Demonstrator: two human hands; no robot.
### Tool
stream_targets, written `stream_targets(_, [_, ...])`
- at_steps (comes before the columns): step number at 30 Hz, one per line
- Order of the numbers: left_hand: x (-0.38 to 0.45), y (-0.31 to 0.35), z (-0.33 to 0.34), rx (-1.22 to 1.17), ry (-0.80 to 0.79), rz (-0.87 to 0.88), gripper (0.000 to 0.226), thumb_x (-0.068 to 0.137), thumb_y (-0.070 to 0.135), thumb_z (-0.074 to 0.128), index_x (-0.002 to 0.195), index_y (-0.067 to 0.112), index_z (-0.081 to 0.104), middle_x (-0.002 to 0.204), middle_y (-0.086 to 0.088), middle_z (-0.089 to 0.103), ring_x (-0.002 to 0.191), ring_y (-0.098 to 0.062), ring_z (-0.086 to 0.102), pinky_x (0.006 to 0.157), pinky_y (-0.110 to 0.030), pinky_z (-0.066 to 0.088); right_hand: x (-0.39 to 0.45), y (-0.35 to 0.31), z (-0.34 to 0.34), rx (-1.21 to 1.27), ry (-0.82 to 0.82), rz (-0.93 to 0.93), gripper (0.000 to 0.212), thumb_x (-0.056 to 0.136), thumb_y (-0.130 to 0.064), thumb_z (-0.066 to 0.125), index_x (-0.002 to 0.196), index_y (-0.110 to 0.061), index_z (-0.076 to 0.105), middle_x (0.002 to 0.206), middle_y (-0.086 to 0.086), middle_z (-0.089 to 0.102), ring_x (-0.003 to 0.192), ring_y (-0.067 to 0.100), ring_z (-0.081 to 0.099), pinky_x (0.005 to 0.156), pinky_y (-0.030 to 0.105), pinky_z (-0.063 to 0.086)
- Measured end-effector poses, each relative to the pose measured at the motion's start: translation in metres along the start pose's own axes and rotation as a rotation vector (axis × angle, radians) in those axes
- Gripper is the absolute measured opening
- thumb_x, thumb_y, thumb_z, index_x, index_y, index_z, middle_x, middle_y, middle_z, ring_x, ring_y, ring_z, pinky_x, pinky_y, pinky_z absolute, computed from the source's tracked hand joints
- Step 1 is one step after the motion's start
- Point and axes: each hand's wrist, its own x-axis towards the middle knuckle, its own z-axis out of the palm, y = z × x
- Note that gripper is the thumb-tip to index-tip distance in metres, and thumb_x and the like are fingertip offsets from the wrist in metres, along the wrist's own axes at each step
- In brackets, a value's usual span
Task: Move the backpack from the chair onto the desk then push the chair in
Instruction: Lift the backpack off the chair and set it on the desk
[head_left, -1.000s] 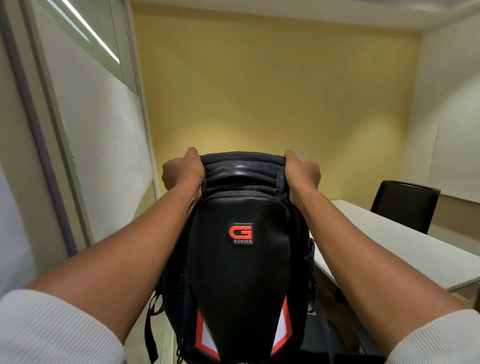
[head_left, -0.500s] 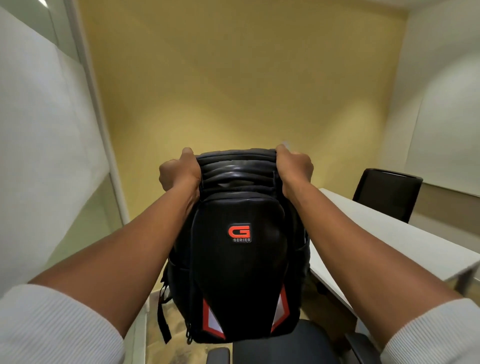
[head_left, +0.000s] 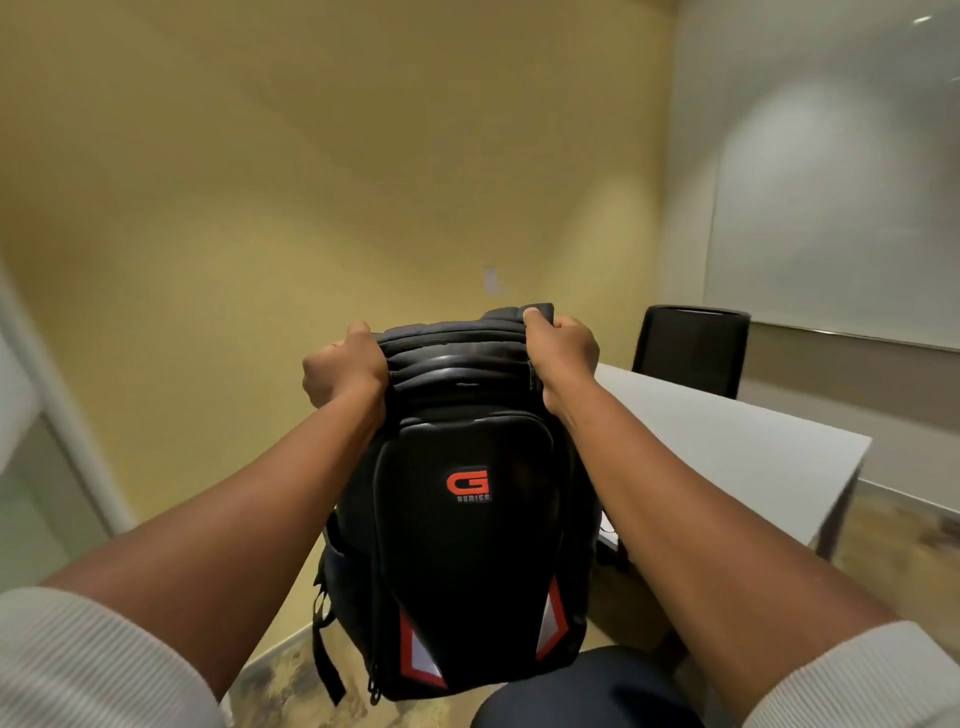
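Swung rightward and carried a little higher than 0.5 s ago: more of the bench (head_left: 727, 441) now in view, and the seat of the near chair (head_left: 582, 691) showing at the bottom edge. Backpack (head_left: 467, 519) held upright in the air, clear of the seat below it, hanging just left of the bench's near end and not yet over it. Left hand (head_left: 345, 366) curled tight round the top left corner of the pack; right hand (head_left: 563, 353) clamped likewise on the top right corner, thumb up on the padded rim. Both arms stretched forward, pale ribbed sleeves (head_left: 78, 670) pushed back.

Step in hand, by the look of it: the carry from chair to bench, lift done, set-down not yet begun. Next move likely calls for shifting the pack further right and forward until its base clears the bench edge, then lowering it flat (loose strap (head_left: 324, 660) dangling at the lower left, liable to snag on the way). Only after that, the chair to be pushed in.

Readable on the front panel: a red "G" badge (head_left: 467, 486) with "SERIES" in small letters under it. 2 red-edged reflective chevrons near the base. Second dark chair (head_left: 691, 348) at the far end of the bench.
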Motion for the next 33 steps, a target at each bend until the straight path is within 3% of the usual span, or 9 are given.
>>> stream_targets(5, [0.032, -0.003, 0.025, 0.055, -0.062, 0.027, 0.034, 0.071, 0.042, 0.055, 0.052, 0.014, 0.053, 0.058, 0.0, 0.052, 0.066, -0.035, 0.054, 0.064, -0.035, 0.039, 0.019, 0.009, 0.021, -0.011, 0.036, 0.031, 0.026, 0.087, -0.041, 0.058, 0.076, -0.018, 0.057, 0.09, 0.004, 0.064, 0.082, 0.025, 0.059, 0.077, 0.039, 0.051])
stream_targets(8, [0.05, -0.009, 0.039, 0.063, -0.057, 0.046, 0.037, 0.072, 0.043, 0.055, 0.05, 0.013, 0.053, 0.057, -0.001, 0.052, 0.067, -0.036, 0.054, 0.064, -0.035, 0.038, 0.035, 0.015, 0.036, -0.04, -0.004, 0.043, 0.028, 0.088, -0.043, 0.061, 0.089, -0.016, 0.065, 0.099, 0.005, 0.068, 0.092, 0.025, 0.064, 0.086, 0.041, 0.056])
stream_targets(11, [0.073, -0.022, 0.051, 0.045, -0.062, 0.031, 0.039, 0.072, 0.043, 0.054, 0.048, 0.012, 0.051, 0.056, -0.003, 0.053, 0.062, -0.035, 0.053, 0.063, -0.036, 0.038, 0.047, 0.023, 0.056, -0.058, -0.004, 0.056, 0.026, 0.088, -0.044, 0.062, 0.088, -0.019, 0.066, 0.099, 0.004, 0.069, 0.094, 0.025, 0.064, 0.09, 0.044, 0.056])
stream_targets(17, [0.143, -0.062, 0.081, 0.054, -0.068, -0.03, 0.04, 0.072, 0.043, 0.052, 0.048, 0.011, 0.051, 0.058, -0.002, 0.054, 0.068, -0.037, 0.056, 0.066, -0.038, 0.046, 0.08, 0.045, 0.123, -0.053, -0.008, 0.098, 0.021, 0.082, -0.04, 0.068, 0.083, -0.019, 0.066, 0.091, 0.003, 0.07, 0.085, 0.022, 0.067, 0.075, 0.036, 0.06])
stream_targets(22, [0.227, -0.095, 0.118, 0.037, -0.101, -0.093, 0.037, 0.071, 0.042, 0.053, 0.051, 0.011, 0.054, 0.064, -0.005, 0.059, 0.065, -0.035, 0.055, 0.066, -0.034, 0.041, 0.123, 0.067, 0.201, -0.068, 0.088, 0.123, 0.027, 0.075, -0.035, 0.072, 0.085, -0.009, 0.069, 0.089, 0.008, 0.072, 0.082, 0.027, 0.069, 0.077, 0.042, 0.061])
stream_targets(24, [0.258, -0.104, 0.133, 0.045, -0.122, -0.074, 0.038, 0.075, 0.042, 0.053, 0.051, 0.011, 0.053, 0.062, -0.004, 0.056, 0.067, -0.035, 0.055, 0.066, -0.034, 0.04, 0.142, 0.073, 0.232, -0.073, 0.123, 0.136, 0.024, 0.075, -0.031, 0.071, 0.082, -0.008, 0.069, 0.087, 0.009, 0.072, 0.077, 0.026, 0.068, 0.072, 0.04, 0.06])
stream_targets(29, [0.326, -0.112, 0.182, 0.07, -0.206, -0.005, 0.045, 0.075, 0.041, 0.05, 0.046, 0.007, 0.05, 0.049, -0.004, 0.049, 0.048, -0.024, 0.044, 0.06, -0.033, 0.035, 0.193, 0.082, 0.291, -0.073, 0.263, 0.154, 0.018, 0.076, -0.026, 0.066, 0.077, -0.007, 0.065, 0.083, 0.008, 0.069, 0.067, 0.022, 0.06, 0.058, 0.032, 0.049])
stream_targets(33, [0.37, -0.117, 0.225, 0.081, -0.248, 0.033, 0.046, 0.077, 0.039, 0.049, 0.046, 0.006, 0.047, 0.049, -0.007, 0.046, 0.05, -0.029, 0.042, 0.059, -0.033, 0.035, 0.24, 0.086, 0.33, -0.071, 0.317, 0.164, 0.018, 0.078, -0.023, 0.065, 0.083, -0.006, 0.067, 0.083, 0.005, 0.066, 0.067, 0.02, 0.06, 0.054, 0.028, 0.046])
